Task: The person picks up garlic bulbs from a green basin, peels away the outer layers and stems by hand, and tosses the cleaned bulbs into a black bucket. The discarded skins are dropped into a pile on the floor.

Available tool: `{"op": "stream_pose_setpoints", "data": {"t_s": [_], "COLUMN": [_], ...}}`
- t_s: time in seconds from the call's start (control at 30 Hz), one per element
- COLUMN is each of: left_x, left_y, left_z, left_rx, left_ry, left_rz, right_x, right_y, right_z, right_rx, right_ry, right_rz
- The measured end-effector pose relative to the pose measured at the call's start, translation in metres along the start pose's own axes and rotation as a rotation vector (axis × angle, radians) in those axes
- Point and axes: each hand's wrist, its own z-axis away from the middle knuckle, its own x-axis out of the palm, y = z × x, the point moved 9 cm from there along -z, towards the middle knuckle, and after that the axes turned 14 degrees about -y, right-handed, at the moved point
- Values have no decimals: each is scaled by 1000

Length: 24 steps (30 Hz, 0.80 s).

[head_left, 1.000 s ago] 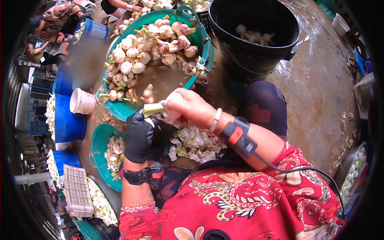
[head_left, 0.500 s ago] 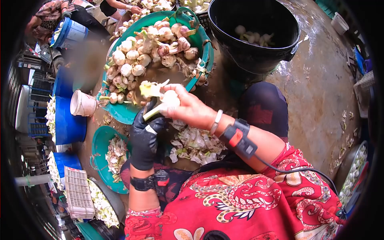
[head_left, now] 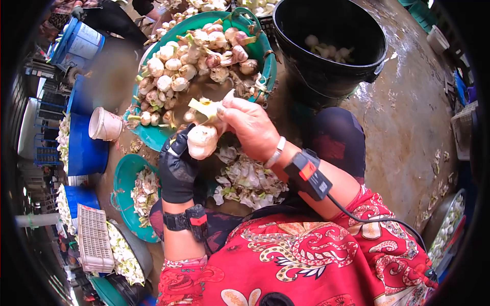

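A whitish garlic bulb (head_left: 202, 143) sits at the fingers of my left hand (head_left: 177, 171), which wears a black glove and is closed on it. My bare right hand (head_left: 251, 127) is closed just above the bulb, thumb and fingers pinching a pale yellow-white strip of garlic skin (head_left: 205, 108). Part of the bulb's stem end is hidden by that strip and my fingers. Just beyond both hands stands a green basin (head_left: 269, 66) heaped with unpeeled garlic bulbs (head_left: 173, 64). Loose papery garlic skins (head_left: 250, 181) lie below my right wrist.
A black bucket (head_left: 326, 81) with a few white bulbs stands at the far right. To the left are a smaller green basin (head_left: 120, 188) of skins, a small white bucket (head_left: 104, 125), blue tubs (head_left: 88, 145) and a plastic crate (head_left: 95, 237). Other people work at upper left.
The garlic bulb has turned: its stem pointed down-left before, and the round bulb now faces me by my left hand. My right hand has shifted right and pinches the skin.
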Motion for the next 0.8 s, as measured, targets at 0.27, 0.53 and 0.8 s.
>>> {"op": "stream_pose_setpoints", "data": {"t_s": [0.27,0.53,0.8], "left_x": [-34,5,-68], "left_y": [-97,-19,-133], "left_z": [30,-8,-55], "left_rx": [-308,-231,-509], "left_ry": [413,14,-380], "left_rz": [1193,730,-244], "right_x": [-35,-7,-84], "right_y": [-74,13,-93], "right_z": [7,21,6], "right_rx": [-35,529,-43], "right_ry": [141,-38,299], "right_rz": [79,-21,-258]}}
